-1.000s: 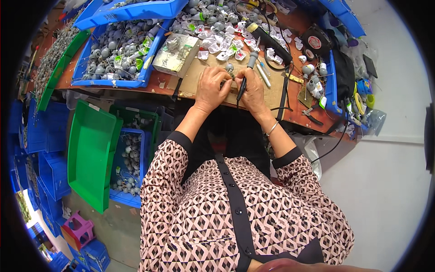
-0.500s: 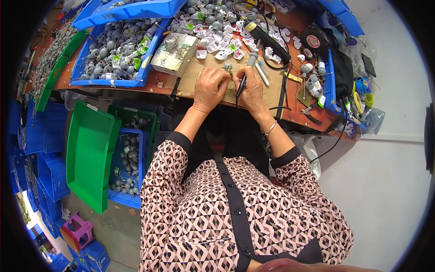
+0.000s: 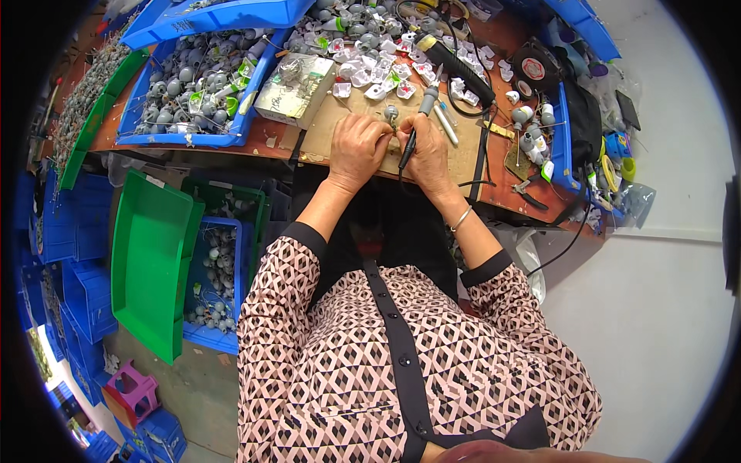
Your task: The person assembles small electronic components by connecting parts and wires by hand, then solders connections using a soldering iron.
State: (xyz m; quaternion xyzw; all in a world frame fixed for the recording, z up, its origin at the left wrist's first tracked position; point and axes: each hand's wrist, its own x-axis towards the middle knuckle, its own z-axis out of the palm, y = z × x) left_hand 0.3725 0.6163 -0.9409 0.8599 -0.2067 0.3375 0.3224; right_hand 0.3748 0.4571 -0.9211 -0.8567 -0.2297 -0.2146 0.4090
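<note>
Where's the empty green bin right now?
In the head view, the green bin sits low on the person's left, below the workbench, beside a blue crate of parts.

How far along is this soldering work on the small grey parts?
Done, apparently: grey parts with wires fill the blue bin on the bench. In hand: the left hand holds one small part, while the right hand holds a black soldering iron. Left: many white pieces lie loose behind the hands.
</note>
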